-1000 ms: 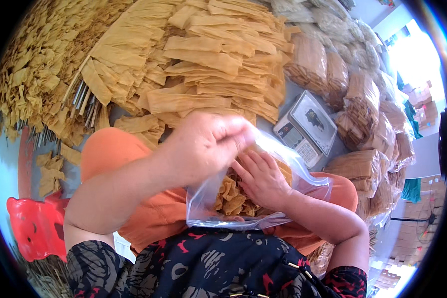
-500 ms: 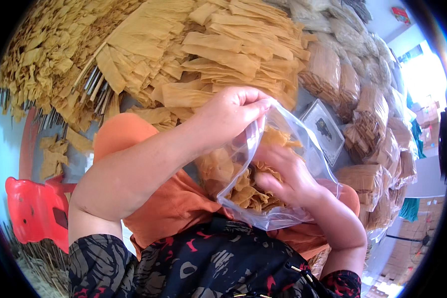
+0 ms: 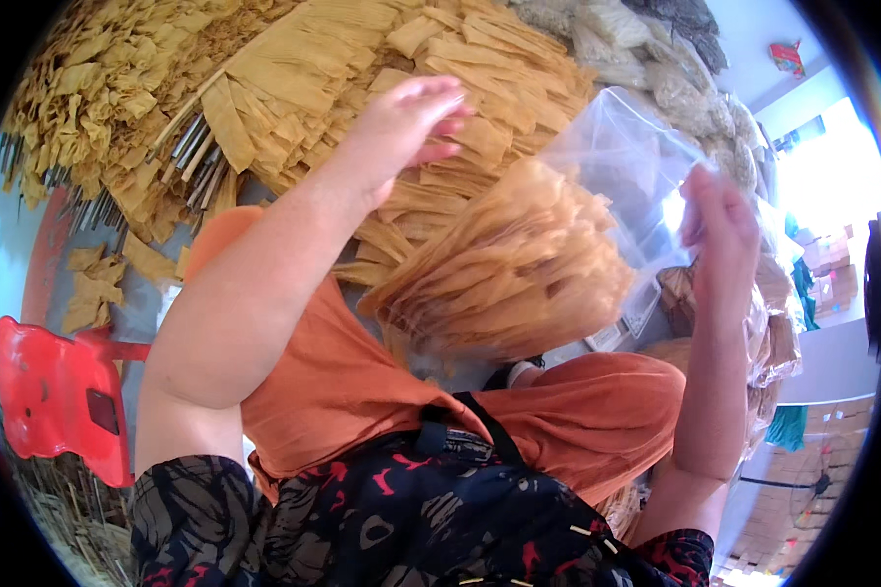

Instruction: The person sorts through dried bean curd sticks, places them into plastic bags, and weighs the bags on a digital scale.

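Observation:
A clear plastic bag [image 3: 597, 137] hangs tilted in front of me, packed in its lower part with folded yellow-brown dried sheets [image 3: 529, 264] that look like tofu skin. My right hand [image 3: 719, 215] is closed on the bag's open end at the right, slightly blurred. My left hand [image 3: 416, 127] is up to the left of the bag, holding nothing, its fingers loosely bent and apart. Behind and below that hand spreads a big pile of flat dried sheets [image 3: 303, 108].
A red plastic chair [image 3: 64, 401] stands at the left. Dark and pale rods [image 3: 201, 161] poke from the pile. Filled clear bags [image 3: 617, 49] are stacked along the right. A scale [image 3: 612, 338] lies partly hidden under the bag. Cartons [image 3: 783, 509] stand farther right.
My left hand has let go of the bag's rim and moved up and left. My right hand has come out of the bag and gripped its end, tipping it toward the right.

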`<state>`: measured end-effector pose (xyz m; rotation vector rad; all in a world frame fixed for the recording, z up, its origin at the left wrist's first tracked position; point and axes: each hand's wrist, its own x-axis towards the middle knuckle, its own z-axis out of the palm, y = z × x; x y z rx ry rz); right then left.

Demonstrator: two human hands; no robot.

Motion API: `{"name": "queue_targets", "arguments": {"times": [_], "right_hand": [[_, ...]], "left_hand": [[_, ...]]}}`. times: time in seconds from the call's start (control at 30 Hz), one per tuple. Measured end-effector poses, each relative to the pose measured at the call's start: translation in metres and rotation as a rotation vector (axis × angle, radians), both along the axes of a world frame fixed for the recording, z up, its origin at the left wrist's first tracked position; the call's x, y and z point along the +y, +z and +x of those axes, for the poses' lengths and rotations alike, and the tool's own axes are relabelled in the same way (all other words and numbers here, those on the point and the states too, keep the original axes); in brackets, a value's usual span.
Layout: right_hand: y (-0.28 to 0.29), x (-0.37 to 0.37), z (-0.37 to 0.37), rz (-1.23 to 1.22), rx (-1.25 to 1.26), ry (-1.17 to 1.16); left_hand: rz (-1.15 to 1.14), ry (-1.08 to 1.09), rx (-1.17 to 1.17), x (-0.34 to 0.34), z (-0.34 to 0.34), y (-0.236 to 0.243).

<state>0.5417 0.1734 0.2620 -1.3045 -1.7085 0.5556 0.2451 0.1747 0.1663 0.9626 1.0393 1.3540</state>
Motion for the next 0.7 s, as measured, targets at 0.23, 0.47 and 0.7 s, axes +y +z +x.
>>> {"name": "queue_targets", "arguments": {"times": [0.23,0.47,0.7], "right_hand": [[0.070,0.076,-0.016,0.213,0.122,0.109],[0.080,0.085,-0.146,0.344,0.113,0.434],[0.103,0.050,-0.254,0.588,0.402,0.592]], "left_hand": [[-0.024,0.164,0.239,-0.019,-0.039,-0.043],[0.410,0.397,0.520,-0.065,-0.043,0.002],[0.289,0.818,-0.045,-0.122,-0.154,-0.010]]}}
